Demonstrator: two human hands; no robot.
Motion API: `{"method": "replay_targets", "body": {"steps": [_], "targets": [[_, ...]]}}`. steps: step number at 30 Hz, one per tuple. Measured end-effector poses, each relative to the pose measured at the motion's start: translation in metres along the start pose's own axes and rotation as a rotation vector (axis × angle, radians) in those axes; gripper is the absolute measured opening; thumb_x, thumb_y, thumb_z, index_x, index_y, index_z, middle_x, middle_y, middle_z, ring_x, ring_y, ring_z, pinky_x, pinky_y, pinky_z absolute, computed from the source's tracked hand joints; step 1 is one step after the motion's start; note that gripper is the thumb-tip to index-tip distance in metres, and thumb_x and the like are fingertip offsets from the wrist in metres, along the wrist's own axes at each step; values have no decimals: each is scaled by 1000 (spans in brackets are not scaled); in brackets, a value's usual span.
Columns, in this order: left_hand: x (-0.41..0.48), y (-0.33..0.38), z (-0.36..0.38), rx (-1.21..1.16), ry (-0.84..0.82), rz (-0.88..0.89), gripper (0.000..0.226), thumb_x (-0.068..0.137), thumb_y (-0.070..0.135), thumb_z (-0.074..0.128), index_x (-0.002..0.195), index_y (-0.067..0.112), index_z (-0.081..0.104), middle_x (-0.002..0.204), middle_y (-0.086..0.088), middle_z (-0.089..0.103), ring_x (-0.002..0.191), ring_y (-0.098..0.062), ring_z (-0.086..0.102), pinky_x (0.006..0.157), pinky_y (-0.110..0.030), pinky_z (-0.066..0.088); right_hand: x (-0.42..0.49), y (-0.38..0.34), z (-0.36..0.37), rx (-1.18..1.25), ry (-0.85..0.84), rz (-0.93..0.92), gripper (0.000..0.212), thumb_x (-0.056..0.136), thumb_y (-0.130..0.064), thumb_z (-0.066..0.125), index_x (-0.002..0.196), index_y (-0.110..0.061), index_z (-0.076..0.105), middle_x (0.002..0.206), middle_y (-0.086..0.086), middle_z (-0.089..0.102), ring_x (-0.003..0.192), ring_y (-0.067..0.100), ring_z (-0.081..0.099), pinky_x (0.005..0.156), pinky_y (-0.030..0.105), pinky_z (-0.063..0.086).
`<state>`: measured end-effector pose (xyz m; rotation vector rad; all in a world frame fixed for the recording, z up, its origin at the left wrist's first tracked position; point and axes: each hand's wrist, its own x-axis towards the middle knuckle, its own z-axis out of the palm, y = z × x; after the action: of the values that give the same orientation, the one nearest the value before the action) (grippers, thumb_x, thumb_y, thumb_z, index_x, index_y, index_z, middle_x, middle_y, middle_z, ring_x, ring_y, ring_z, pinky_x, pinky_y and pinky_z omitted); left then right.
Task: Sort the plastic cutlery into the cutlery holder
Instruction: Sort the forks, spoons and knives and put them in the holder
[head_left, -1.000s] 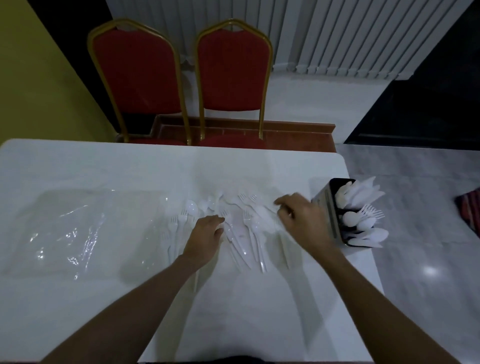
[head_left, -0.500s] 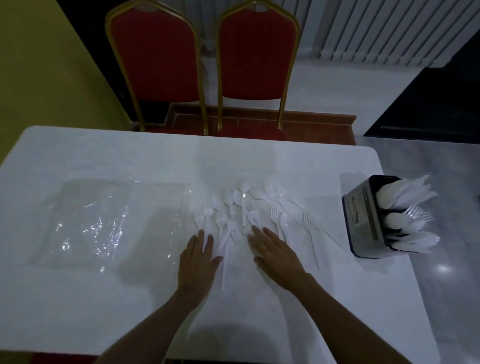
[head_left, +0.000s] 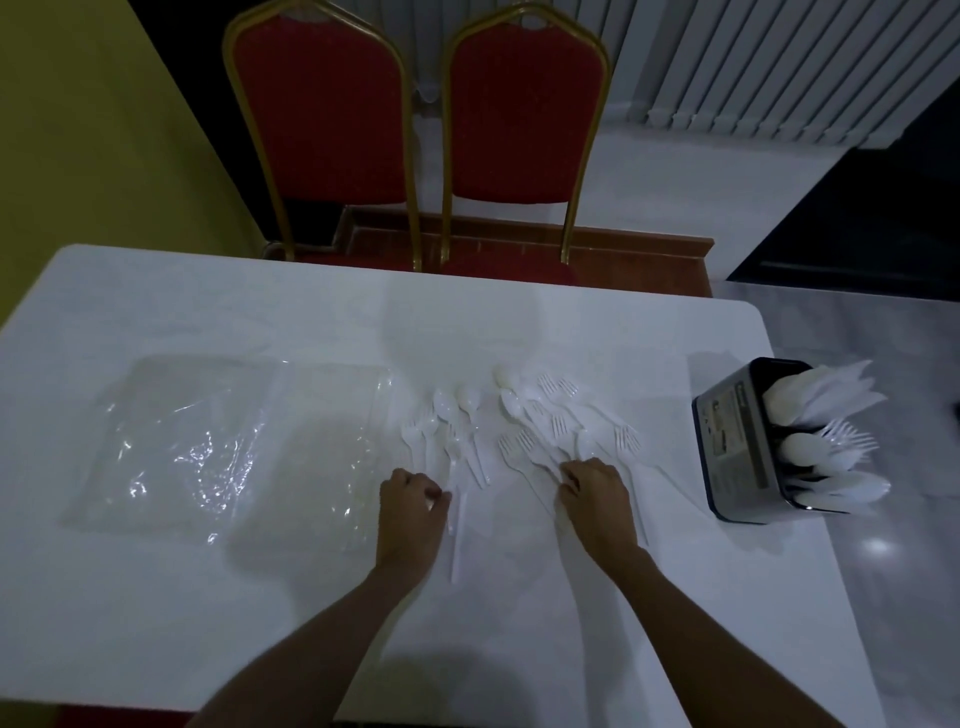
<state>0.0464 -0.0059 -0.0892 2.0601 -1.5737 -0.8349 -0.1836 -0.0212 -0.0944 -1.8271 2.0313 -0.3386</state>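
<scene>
With plastic forks (head_left: 524, 452) and spoons (head_left: 457, 410) scattered on the counter (head_left: 519, 623), both the left hand (head_left: 410, 512) and right hand (head_left: 597, 499) curl onto handles, grasp unclear; gather one type only before reaching for the half-filled cutlery holder (head_left: 737, 441).

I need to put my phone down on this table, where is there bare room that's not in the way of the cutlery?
Free: the far strip of the table by the red chairs, and the near edge around the forearms. Crowded: the loose cutlery mid-table, the clear plastic bag on the left, the cutlery holder on the right.
</scene>
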Motion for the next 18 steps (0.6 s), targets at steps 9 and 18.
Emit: {"method": "replay_targets", "body": {"steps": [9,18], "targets": [[-1,11,-7,-265,-17,-108,13,81,8,71,75,8,59,61,8,59,53,1,56,53,-4,40,8,-11,-9,191,35,144,25,80,-4,72,105,-5,67,93,11,67,89,28,62,80,35,52],[-10,18,8,-85,-122,-109,8,79,10,69,85,11,64,76,0,62,70,-12,56,55,-6,33,2,-23,10,137,-18,37,9,86,-8,67,94,-8,62,94,9,65,88,26,57,77,37,52]]}}
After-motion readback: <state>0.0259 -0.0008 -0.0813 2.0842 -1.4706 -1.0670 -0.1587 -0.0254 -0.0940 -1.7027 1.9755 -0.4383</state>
